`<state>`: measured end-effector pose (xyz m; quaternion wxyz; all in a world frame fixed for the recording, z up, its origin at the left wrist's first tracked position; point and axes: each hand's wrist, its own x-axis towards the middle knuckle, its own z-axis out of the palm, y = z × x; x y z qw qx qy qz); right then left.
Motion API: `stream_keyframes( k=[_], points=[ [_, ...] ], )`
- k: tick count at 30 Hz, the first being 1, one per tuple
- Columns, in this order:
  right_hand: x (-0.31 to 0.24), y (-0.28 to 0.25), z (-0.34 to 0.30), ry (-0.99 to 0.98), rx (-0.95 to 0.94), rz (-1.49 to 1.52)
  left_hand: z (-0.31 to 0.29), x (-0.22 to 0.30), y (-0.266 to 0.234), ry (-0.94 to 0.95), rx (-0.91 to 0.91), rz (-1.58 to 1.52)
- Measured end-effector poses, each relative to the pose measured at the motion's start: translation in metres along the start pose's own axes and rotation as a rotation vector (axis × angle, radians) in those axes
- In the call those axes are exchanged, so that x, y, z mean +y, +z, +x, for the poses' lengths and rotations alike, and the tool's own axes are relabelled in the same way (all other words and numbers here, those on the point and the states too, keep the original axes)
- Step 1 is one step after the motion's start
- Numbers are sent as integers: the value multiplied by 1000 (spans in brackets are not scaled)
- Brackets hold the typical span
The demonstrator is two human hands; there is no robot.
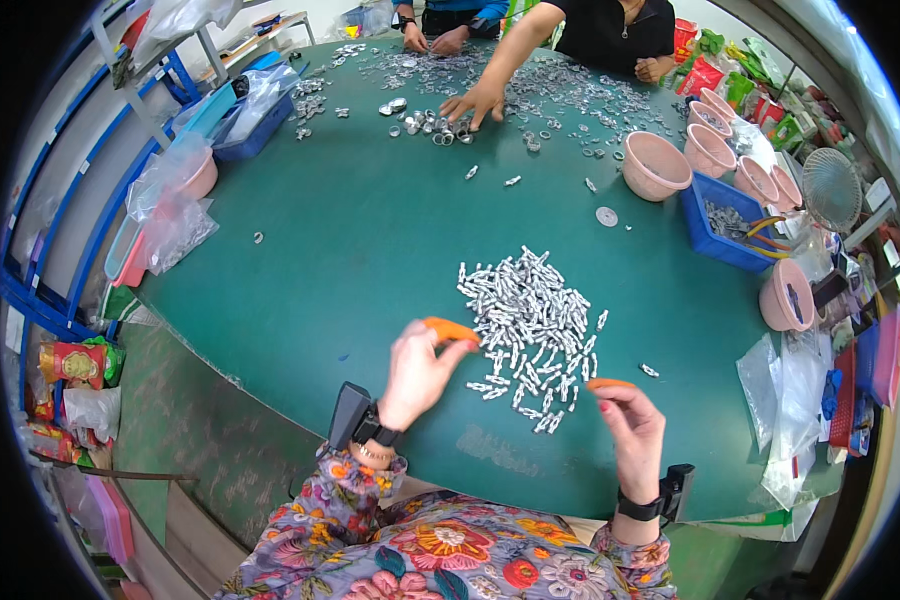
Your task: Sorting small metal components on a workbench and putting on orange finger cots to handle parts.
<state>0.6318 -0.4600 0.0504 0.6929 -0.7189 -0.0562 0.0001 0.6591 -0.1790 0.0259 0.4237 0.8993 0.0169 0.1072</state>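
Note:
A heap of small silvery metal pieces (530, 300) lies on the green table in front of me, with looser ones spread along its near side. My left hand (417, 372) is at the heap's left edge. Its thumb and index finger meet in a pinch, and whatever is between the tips is too small to make out. An orange finger cover (452, 331) sits on that index finger. To the right of the loose pieces is my right hand (634, 428), thumb and index finger apart, with another orange finger cover (610, 383) on the index finger.
Two people work across the table (300, 260); one person's hand (478, 100) reaches over scattered metal rings (440, 128). Pink bowls (656, 168) and a blue bin (725, 225) with orange-handled pliers (767, 235) stand at right. Plastic bags (792, 400) lie nearer me.

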Motion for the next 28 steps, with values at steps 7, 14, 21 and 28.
stream_keyframes(
  k=[7,14,21,28],
  points=[
    [-12,54,0,-115,-33,-152,-43,66,33,-42,-156,-567],
    [-4,61,4,58,-34,368,-46,81,34,104,140,-514],
    [-1,52,5,131,-133,466,-45,72,32,327,142,-269],
    [11,34,5,455,-363,742,-38,56,30,475,40,-290]
  ],
)
